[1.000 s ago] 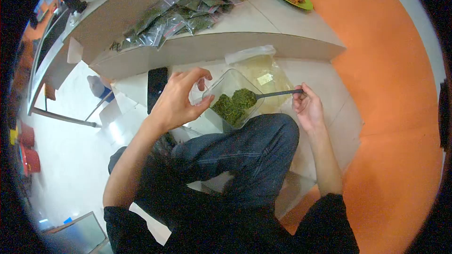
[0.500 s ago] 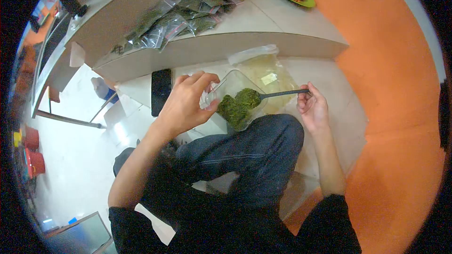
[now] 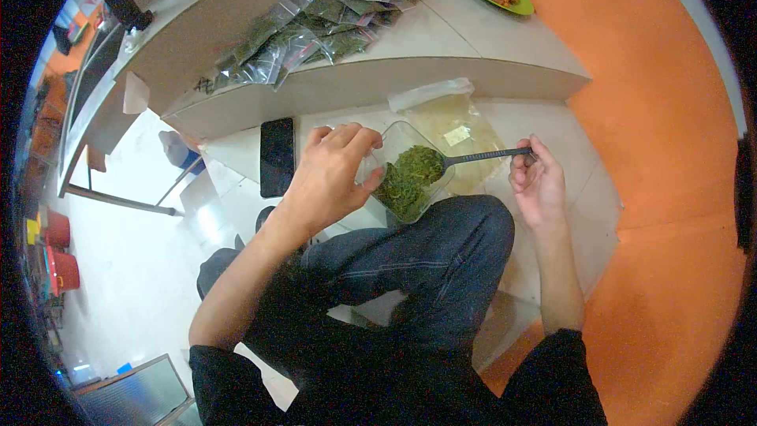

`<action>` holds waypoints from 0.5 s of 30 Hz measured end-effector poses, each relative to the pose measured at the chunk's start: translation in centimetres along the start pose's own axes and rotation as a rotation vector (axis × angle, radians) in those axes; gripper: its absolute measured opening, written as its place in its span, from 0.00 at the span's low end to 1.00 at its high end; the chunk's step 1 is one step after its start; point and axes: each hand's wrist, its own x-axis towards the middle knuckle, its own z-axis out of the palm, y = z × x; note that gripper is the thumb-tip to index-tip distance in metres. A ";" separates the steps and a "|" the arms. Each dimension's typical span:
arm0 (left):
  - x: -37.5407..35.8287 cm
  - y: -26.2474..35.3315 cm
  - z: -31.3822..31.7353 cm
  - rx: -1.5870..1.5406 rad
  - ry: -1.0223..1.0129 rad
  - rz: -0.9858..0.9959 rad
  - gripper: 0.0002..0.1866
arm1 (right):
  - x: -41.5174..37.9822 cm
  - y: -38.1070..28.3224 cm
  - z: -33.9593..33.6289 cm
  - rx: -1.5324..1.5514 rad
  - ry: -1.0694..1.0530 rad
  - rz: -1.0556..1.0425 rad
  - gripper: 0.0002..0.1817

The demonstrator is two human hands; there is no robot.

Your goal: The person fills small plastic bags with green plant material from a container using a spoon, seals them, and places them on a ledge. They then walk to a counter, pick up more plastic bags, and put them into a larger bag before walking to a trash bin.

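My left hand (image 3: 335,170) is curled, thumb and fingers pinching a small clear plastic bag (image 3: 369,164) at the left side of a clear plastic tub (image 3: 398,132). Finely chopped green leaves (image 3: 404,189) lie in the tub, which is beside my bent knee. With thumb and fingertips, my right hand (image 3: 540,181) grips the end of a spoon (image 3: 485,156) by its black handle. The spoon's head is heaped with green leaves, over the tub. Most of the small bag is hidden behind my left fingers.
A larger clear bag (image 3: 469,122) with a white label lies behind the tub. Left of it is a black phone (image 3: 277,156). On the raised step are several filled zip bags (image 3: 315,28) and a green plate of food (image 3: 505,1). An orange wall (image 3: 670,150) stands at right.
The whole view has shifted slightly. The heaped spoon has moved a little to the right along with my right hand; both hands keep their grips.
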 end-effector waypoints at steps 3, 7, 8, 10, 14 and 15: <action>0.1 0.2 0.1 0.031 -0.020 0.024 0.22 | -0.3 0.0 0.8 0.028 -0.025 0.035 0.13; 0.5 0.9 -0.1 0.053 -0.046 0.049 0.27 | -0.6 0.5 1.9 0.004 -0.023 0.037 0.13; 0.6 1.0 -0.2 0.054 -0.054 0.056 0.27 | -0.6 0.6 2.0 -0.008 -0.028 0.027 0.14; 0.9 1.6 -0.3 0.089 -0.090 0.051 0.28 | -0.7 0.8 2.0 -0.034 -0.039 0.009 0.14; 1.2 1.8 0.0 0.180 -0.108 0.072 0.29 | -1.9 0.1 3.2 -0.141 0.007 -0.042 0.14; 1.3 1.8 0.2 0.196 -0.117 0.080 0.28 | -2.1 -0.1 3.2 -0.153 -0.013 -0.051 0.14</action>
